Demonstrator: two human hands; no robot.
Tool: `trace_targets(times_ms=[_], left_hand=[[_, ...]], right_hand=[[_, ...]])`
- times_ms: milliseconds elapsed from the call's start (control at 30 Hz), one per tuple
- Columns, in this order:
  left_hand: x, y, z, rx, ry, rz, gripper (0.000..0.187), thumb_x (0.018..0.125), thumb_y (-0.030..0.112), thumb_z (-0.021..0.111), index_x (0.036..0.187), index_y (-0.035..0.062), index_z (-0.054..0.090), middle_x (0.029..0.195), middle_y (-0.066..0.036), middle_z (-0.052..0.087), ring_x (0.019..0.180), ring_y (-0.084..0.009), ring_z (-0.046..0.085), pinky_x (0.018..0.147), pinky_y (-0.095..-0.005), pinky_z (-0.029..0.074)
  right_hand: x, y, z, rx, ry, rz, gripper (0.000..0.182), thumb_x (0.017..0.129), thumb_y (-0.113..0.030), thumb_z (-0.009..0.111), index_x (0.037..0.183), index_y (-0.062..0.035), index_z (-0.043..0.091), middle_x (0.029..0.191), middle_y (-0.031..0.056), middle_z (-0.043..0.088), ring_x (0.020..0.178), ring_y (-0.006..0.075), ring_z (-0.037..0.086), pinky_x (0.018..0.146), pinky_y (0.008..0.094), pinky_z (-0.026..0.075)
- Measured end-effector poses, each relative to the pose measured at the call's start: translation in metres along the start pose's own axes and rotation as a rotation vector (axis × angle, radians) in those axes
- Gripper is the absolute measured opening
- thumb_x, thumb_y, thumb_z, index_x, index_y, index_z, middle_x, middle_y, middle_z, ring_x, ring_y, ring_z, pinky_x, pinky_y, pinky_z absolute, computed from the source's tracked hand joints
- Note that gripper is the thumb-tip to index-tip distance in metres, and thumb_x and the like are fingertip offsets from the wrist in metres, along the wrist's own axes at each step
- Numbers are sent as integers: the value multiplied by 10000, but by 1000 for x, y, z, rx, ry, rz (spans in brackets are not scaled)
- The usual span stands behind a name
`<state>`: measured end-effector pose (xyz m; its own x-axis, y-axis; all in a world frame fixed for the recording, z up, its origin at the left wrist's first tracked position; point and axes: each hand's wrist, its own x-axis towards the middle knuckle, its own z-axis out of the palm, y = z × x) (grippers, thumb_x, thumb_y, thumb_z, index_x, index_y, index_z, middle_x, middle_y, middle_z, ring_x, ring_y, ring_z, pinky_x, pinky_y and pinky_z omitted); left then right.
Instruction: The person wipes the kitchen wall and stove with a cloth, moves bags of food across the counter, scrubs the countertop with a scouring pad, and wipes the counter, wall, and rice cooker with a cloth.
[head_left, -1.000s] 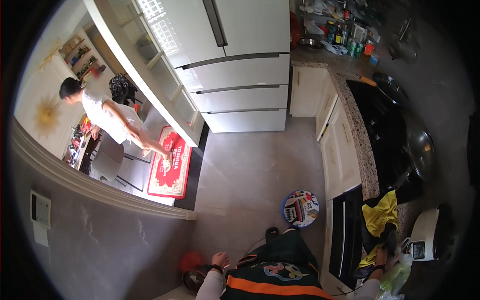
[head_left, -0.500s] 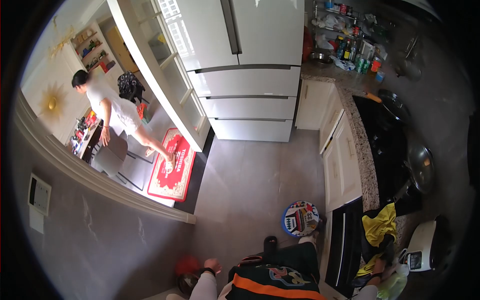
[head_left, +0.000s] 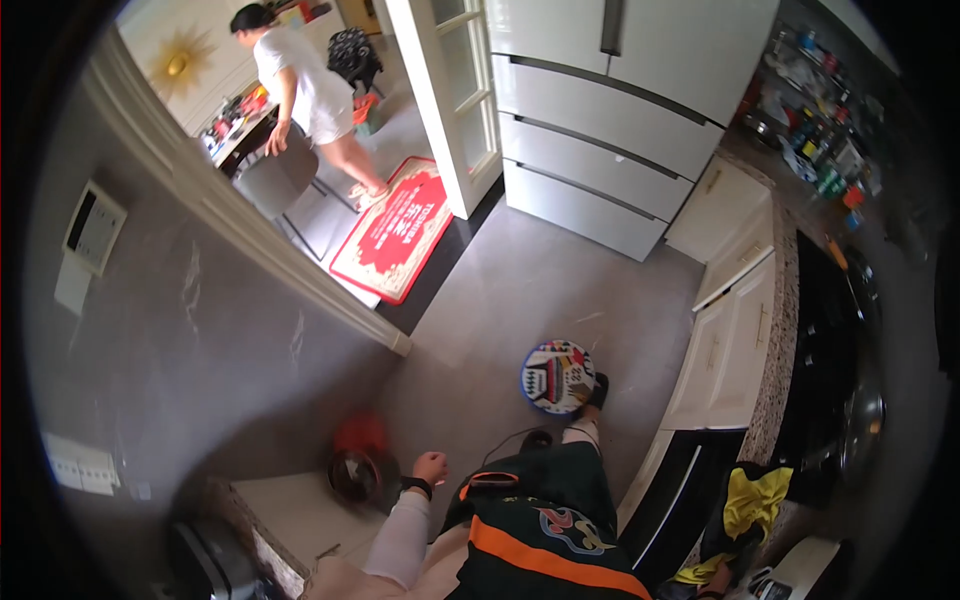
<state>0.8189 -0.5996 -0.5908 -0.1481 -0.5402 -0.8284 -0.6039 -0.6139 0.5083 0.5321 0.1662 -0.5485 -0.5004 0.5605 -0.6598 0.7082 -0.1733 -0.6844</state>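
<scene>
My left hand hangs in front of my body with its fingers curled in and nothing showing in them. It is nearest to a red and dark round object by the wall. At the lower right, my right hand is partly hidden against a yellow and black cloth, its fingers seeming to grip the lower part. That cloth drapes at the counter edge, above the black oven front. Dark clothing with an orange band covers my lap and torso.
A patterned round stool stands on the floor by my foot. Ahead are a white fridge and a doorway with a red mat. Beyond it, another person stands by a chair. A rice cooker sits at lower right.
My view has turned left, so the fridge sits further right and a left-hand counter shows. My right hand stays at the cloth. The other person has shifted slightly.
</scene>
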Motion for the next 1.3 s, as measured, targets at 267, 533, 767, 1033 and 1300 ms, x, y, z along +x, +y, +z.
trace_targets(times_ms=[267,533,767,1033,1300], left_hand=[[-17,-85,-56,318,-29,156,193,876,224,530,928,62,620,751,-68,605,624,-201,629,538,-350,520],[-54,-62,-73,1206,126,588,200,765,247,690,774,50,650,764,-79,694,721,-270,682,642,-373,545],[-39,-66,-66,1172,207,654,192,793,276,626,776,85,618,783,-174,645,790,-391,631,664,-503,488],[0,-105,-83,1140,-44,654,325,872,400,522,1020,146,661,881,-162,665,880,-373,635,719,-470,482],[2,-100,-88,1261,-130,703,288,910,334,533,1111,140,600,929,-147,645,841,-335,645,676,-445,503]], right_hand=[[-5,8,20,-205,223,-220,446,879,-246,576,1193,60,495,1089,162,576,898,274,601,751,399,477],[-1,24,34,-445,437,-272,669,833,-507,572,1270,-1,537,1195,235,606,1049,395,606,904,474,478],[-123,-35,78,-692,521,-168,721,834,-595,504,1191,26,585,1134,256,628,1022,407,611,858,476,479],[-145,-49,80,-714,465,-167,719,890,-571,423,1267,32,535,1249,297,545,1105,433,560,912,490,464],[-157,-55,84,-702,507,-222,673,823,-487,498,1182,78,568,1174,332,576,1075,466,565,916,498,444]])
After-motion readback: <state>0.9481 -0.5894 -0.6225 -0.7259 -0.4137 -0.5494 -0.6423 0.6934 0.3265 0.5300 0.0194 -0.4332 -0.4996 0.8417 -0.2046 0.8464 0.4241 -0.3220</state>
